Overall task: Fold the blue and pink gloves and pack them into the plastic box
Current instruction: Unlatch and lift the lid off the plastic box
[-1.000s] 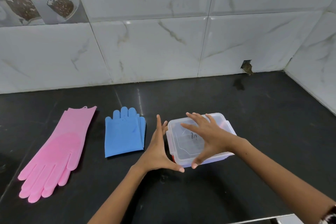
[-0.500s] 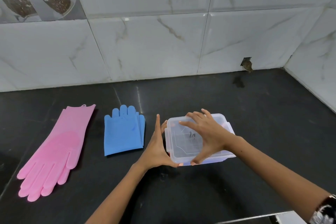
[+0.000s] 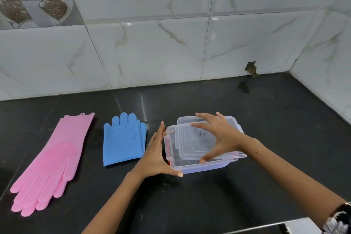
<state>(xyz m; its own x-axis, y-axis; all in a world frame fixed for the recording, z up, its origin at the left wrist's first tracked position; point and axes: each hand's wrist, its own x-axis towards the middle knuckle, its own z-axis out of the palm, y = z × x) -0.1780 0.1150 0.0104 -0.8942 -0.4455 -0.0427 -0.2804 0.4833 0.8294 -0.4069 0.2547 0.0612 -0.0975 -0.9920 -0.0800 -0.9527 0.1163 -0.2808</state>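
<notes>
Clear, stiff, light plastic box [image 3: 191,167]: left hand [image 3: 154,156] braces its left wall with straight fingers; right hand [image 3: 220,135] grips the lid [image 3: 191,144] by its edges, lifted askew.

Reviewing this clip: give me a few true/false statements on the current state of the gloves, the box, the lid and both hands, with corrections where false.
1. The right hand grips the clear lid, which sits shifted off the plastic box. True.
2. The pink glove lies folded inside the box. False: it lies flat and unfolded on the black counter, far left.
3. The left hand rests against the box's left side. True.
4. The blue glove lies between the pink glove and the box. True.
5. The blue glove's fingers point toward the person. False: they point toward the tiled wall.
</notes>
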